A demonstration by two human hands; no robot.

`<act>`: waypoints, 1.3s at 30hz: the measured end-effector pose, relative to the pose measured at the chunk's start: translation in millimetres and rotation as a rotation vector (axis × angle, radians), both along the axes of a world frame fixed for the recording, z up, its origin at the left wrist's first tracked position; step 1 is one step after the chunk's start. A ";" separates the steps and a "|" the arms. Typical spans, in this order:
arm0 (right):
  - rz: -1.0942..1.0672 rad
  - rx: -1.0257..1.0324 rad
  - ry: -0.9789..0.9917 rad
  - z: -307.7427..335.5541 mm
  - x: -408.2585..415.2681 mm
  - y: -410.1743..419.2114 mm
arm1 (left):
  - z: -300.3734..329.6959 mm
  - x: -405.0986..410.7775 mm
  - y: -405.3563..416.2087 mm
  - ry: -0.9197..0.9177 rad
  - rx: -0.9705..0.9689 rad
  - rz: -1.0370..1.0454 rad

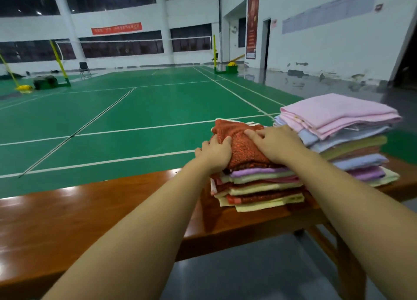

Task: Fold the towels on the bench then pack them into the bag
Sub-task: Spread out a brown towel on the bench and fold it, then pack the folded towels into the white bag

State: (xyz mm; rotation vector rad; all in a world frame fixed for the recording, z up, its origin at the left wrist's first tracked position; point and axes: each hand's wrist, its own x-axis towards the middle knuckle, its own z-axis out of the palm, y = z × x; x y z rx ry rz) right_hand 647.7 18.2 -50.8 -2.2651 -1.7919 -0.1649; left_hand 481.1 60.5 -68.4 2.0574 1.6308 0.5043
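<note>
While the red towel [239, 141] sits rumpled atop the near stack [259, 187] on the bench [90, 209], left hand [215, 154] grips its left edge and right hand [274, 143] presses flat, fingers spread. Best: smooth outward, square edges to the stack. Taller stack [352, 139] touches right; bag unseen.

Glossy varnished wood bench [67, 209]; nubby, seemingly terry-cloth red towel [243, 141]; smooth pink towel [338, 112].
</note>
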 end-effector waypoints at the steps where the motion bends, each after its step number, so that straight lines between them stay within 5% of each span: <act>1: 0.001 -0.002 -0.001 0.1 -0.5 0.4 | 2.1 -0.5 0.8 0.008 -0.014 0.006; 6: 0.022 0.064 0.029 2.0 -3.0 -5.4 | 19.8 -2.2 -12.8 0.036 0.147 0.141; 11: 0.159 0.446 0.110 23.6 -12.1 -17.9 | 55.5 2.8 -39.9 0.005 0.534 0.117; 18: 0.046 0.598 0.152 57.0 26.9 -42.2 | 87.7 55.6 -48.3 -0.211 0.584 -0.034; 24: -0.317 0.520 0.274 72.2 123.7 -62.9 | 99.0 147.3 -30.9 -0.360 0.285 -0.206; 30: -0.454 0.088 1.019 85.0 197.6 -60.6 | 90.2 182.5 -4.3 -0.355 -0.291 -0.174; 35: -0.411 0.013 0.990 71.2 206.1 -50.8 | 73.5 190.9 3.4 -0.446 -0.487 -0.199; 39: -0.370 0.048 1.048 68.4 202.5 -49.0 | 64.9 194.3 16.6 -0.599 -0.440 -0.100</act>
